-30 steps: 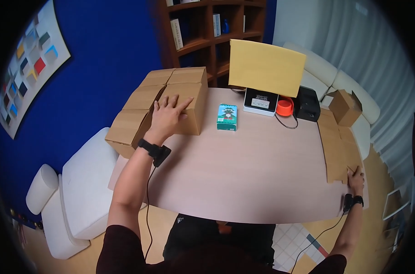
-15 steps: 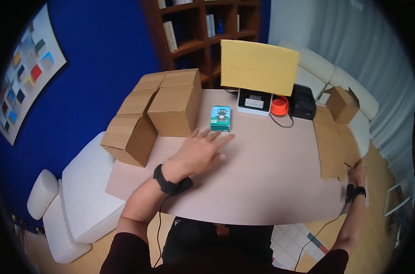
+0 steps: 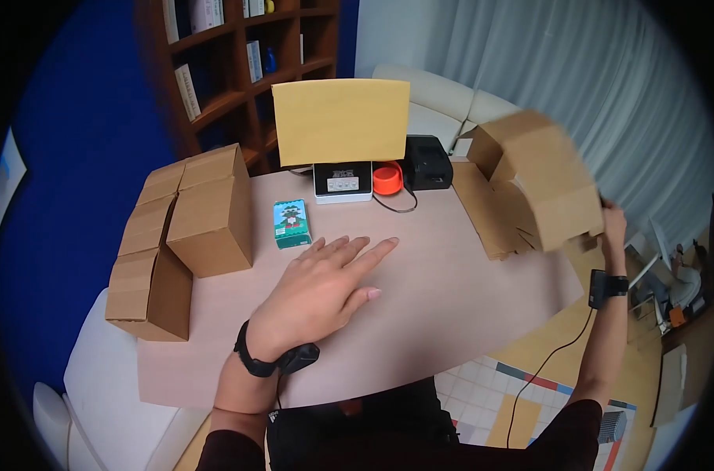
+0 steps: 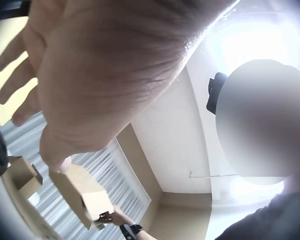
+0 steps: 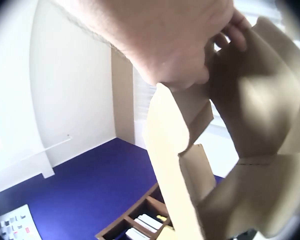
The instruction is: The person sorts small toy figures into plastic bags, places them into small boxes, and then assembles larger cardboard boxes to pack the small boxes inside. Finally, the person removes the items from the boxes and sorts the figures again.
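My right hand (image 3: pixel 614 231) grips the near edge of a creased cardboard box blank (image 3: pixel 557 169), raised and bent over the table's right side. In the right wrist view the blank (image 5: pixel 260 100) shows flaps and fold lines, with the fingers curled over its edge. My left hand (image 3: pixel 317 290) is spread palm down above the middle of the table, holding nothing. Just beyond its fingertips stands a small teal box (image 3: pixel 292 222) with a printed picture. More flat cardboard (image 3: pixel 494 216) lies on the table beneath the raised blank, which partly hides it.
Several closed cardboard boxes (image 3: pixel 208 212) stand together at the table's left. At the back are a yellow panel (image 3: pixel 341 122), a black-and-white device (image 3: pixel 343 182), an orange round object (image 3: pixel 387 178) and a black device (image 3: pixel 427 162). Cables run from both wrists.
My right hand has lifted the cardboard blank off the table's right side. The left hand has come away from the cardboard boxes to the table's middle. The head view has turned right.
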`<state>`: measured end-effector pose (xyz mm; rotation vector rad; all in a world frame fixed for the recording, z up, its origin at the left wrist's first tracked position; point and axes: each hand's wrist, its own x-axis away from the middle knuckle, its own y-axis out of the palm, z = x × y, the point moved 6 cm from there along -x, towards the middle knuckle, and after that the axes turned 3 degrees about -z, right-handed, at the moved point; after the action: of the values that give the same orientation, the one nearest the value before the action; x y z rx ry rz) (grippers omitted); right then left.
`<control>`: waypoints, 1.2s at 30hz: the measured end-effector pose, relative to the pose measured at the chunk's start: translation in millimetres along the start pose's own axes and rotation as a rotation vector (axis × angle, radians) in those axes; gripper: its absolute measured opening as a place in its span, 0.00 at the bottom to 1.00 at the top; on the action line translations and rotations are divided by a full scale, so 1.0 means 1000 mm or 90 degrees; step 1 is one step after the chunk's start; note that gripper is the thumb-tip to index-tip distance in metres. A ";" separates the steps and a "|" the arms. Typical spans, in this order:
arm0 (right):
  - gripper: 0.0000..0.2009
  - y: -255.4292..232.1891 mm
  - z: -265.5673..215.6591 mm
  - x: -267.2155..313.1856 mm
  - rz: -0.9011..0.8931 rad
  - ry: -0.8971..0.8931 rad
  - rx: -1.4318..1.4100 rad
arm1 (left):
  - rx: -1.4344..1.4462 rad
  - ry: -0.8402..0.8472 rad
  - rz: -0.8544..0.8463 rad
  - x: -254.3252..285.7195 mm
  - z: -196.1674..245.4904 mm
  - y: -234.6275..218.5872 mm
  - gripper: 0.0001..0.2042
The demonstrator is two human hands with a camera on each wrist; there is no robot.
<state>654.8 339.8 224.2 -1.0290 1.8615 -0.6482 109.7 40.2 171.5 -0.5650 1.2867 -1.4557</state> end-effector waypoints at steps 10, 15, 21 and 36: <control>0.18 0.047 -0.173 0.102 -0.204 -0.273 -0.694 | 0.068 -0.022 0.313 0.012 0.013 -0.031 0.48; 0.15 0.110 -0.295 0.216 -0.306 -0.188 -0.891 | 0.055 0.003 0.528 0.015 0.020 -0.019 0.61; 0.15 0.120 -0.359 0.312 -0.444 -0.347 -0.744 | -0.092 0.010 0.729 0.042 0.005 -0.044 0.54; 0.17 0.089 -0.360 0.258 -0.272 -0.538 -0.594 | 0.192 0.070 0.653 0.036 -0.023 -0.058 0.40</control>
<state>234.2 174.8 210.5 -1.9363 1.1269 0.4880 55.5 9.3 206.5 0.3665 1.1304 -0.7719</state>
